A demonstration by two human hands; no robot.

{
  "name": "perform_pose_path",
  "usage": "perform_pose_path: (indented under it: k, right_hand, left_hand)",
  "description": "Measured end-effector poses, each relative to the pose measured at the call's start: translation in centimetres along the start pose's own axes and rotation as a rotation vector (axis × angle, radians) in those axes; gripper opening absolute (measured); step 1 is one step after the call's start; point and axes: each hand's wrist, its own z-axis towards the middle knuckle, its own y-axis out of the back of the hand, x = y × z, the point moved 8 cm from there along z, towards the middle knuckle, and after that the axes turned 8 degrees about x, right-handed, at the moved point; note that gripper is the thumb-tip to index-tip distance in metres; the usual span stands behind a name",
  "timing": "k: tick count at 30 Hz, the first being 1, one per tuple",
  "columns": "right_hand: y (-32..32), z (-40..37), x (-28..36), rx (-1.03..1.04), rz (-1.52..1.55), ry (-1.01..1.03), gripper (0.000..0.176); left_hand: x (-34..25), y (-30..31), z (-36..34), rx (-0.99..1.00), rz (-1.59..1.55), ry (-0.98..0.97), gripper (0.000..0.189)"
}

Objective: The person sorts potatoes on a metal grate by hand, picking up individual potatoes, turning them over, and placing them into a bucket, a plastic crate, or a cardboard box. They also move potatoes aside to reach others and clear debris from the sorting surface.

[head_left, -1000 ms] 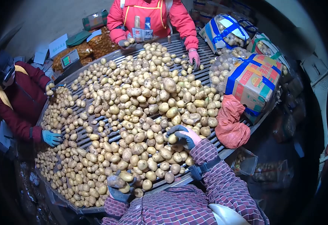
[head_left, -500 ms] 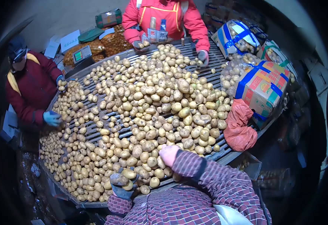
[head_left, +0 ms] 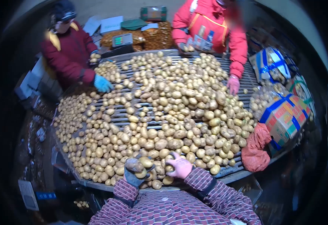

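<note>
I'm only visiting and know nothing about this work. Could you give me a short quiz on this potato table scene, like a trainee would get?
1. True or false: the left hand holds potatoes.
2. What colour is the glove on the right hand? A blue, B pink, C green.
3. How many other people work at the table?
Key: 1 true. 2 B. 3 two: a person in dark red and a person in bright red.

Dim, fisheye-warped view, dark vignetted edges.
</note>
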Motion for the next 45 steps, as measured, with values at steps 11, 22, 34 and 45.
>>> perform_pose_path:
  k: [11, 22, 34, 45]
  right_hand:
    - [-2.9, -2.6, -0.7, 0.055, 1.313, -0.225, 0.044]
    - [-5.4, 11.3, 25.0, 0.045, 0.259, 0.587, 0.054]
    - [-23.4, 35.7, 49.0, 0.724, 0.884, 0.436, 0.062]
    - [-14.5, 20.8, 23.1, 0.494, 1.405, -0.156, 0.042]
  left_hand:
    - [-3.5, 8.2, -5.4, -0.11, -0.068, -0.224, 0.047]
    - [-10.1, 24.1, -24.7, -0.399, -0.457, -0.446, 0.039]
    - [-9.7, 33.1, -40.1, -0.516, -0.931, -0.692, 0.043]
    - [-20.5, 53.9, -38.6, -0.646, -0.467, -0.626, 0.062]
